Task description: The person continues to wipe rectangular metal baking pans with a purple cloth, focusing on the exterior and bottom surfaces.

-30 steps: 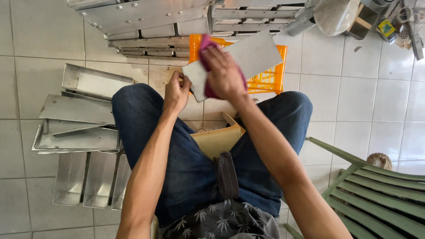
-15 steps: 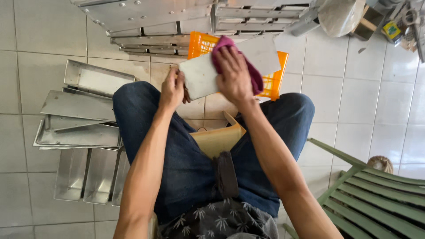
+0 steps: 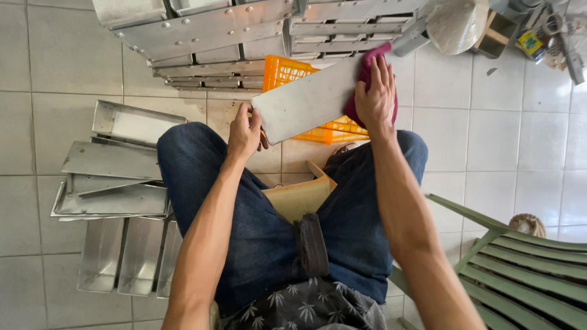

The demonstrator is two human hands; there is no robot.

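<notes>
the left hand (image 3: 246, 133) is closed around the near lower corner of a flat metal lid (image 3: 309, 102), pinching its edge, while the right hand (image 3: 376, 98) lies spread with fingers flat, pressing a magenta cloth (image 3: 367, 76) against the lid's far end. the lid is held up in the air above the knees, tilted, just in front of an orange plastic crate (image 3: 287, 72) on the tiled floor (image 3: 489, 134). it looks like thin sheet metal: stiff, probably light, likely slick on its face and perhaps sharp along the rim, so the edges and corners seem the safest places to hold. between the thighs sits a tan box (image 3: 302, 197). at the person's left, stacked metal loaf pans (image 3: 122, 183) lie on the floor; ahead, long rows of joined metal pans (image 3: 214, 30) crowd the far side of the floor. a green slatted chair (image 3: 526, 275) stands at the right, close to the right elbow.
</notes>
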